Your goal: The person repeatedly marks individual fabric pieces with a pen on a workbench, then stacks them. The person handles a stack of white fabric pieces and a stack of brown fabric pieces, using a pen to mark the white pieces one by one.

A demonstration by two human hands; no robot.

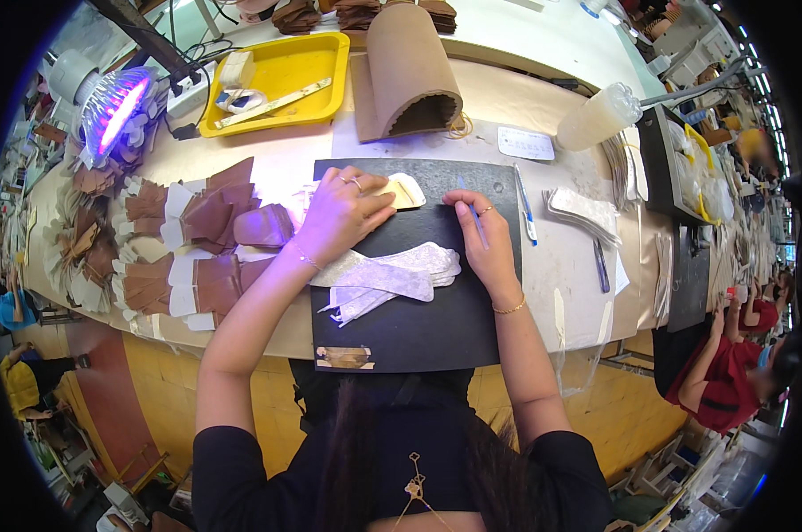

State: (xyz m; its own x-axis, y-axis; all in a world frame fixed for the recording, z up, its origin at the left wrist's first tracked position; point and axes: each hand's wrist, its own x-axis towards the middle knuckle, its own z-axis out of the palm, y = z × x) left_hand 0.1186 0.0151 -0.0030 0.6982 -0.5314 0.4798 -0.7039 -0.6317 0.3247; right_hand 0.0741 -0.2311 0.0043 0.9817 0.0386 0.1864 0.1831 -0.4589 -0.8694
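Note:
My left hand [349,206] has its fingers bent over the left end of a small pale-yellow piece with a white rim [407,191], near the top of a black board [401,341]. Whether that piece is a shallow dish or a flat part I cannot tell. My right hand [487,239], to the right of it, pinches a thin bluish-grey stick-like tool [480,227] that slants down across the palm. Between my forearms, a loose pile of whitish, waisted strips [392,279] lies fanned out on the board.
Brown and white cut pieces [210,213] lie in stacks at left, under a lit lamp [117,111]. Behind stand a yellow tray [281,75] and a brown arched block [410,71]. At right are a pen [526,208], more whitish strips [582,213] and a bottle [600,115].

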